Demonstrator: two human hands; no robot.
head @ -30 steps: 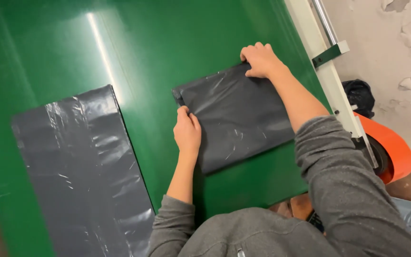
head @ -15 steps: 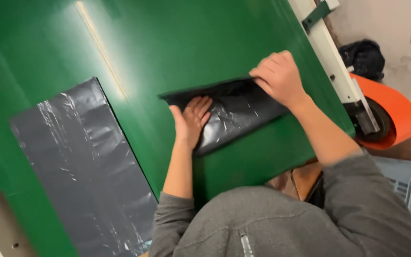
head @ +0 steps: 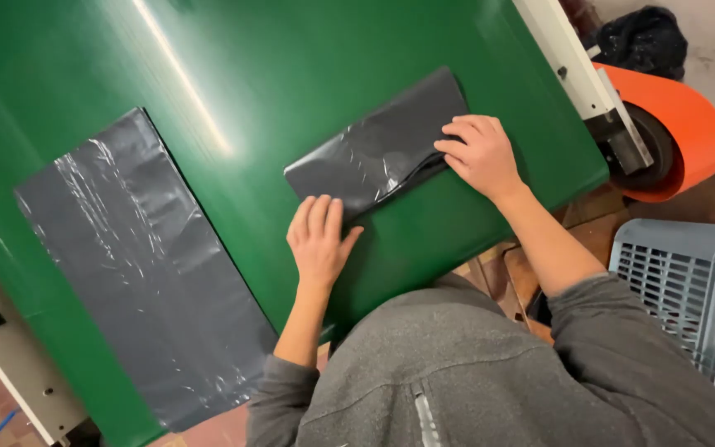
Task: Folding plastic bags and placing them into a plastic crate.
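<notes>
Pressing flat is what I judge the step to be: both hands lie on a folded dark grey plastic bag (head: 382,149) in the middle of the green table (head: 291,66), and the bag has the narrow, doubled-over look of a sheet midway through folding. From where I watch through the head camera, the left hand (head: 318,240) sits at about 7 o'clock of the bag, palm down and fingers spread, its fingertips resting on the bag's near-left corner. It grasps nothing; it only weighs the plastic down. The right hand (head: 477,157) is at about 3 o'clock of the bag, fingers curled over the loose edge where the layers gape a little; whether it pinches the top layer or merely pushes on it I cannot tell.

A second, unfolded grey bag (head: 142,273) lies flat at 9 o'clock, well apart from the folded one and from both hands. Beyond the table's right edge, at 2 o'clock, an orange roll (head: 680,124) sits on a white bracket (head: 581,66), and a grey slatted crate (head: 688,290) stands at 4 o'clock beside my grey sleeve.

As I read it, the next move calls for smoothing trapped air toward the open end, lining up the gaping layers squarely, and keeping one palm anchored so the slick film does not slide on the glossy surface.
</notes>
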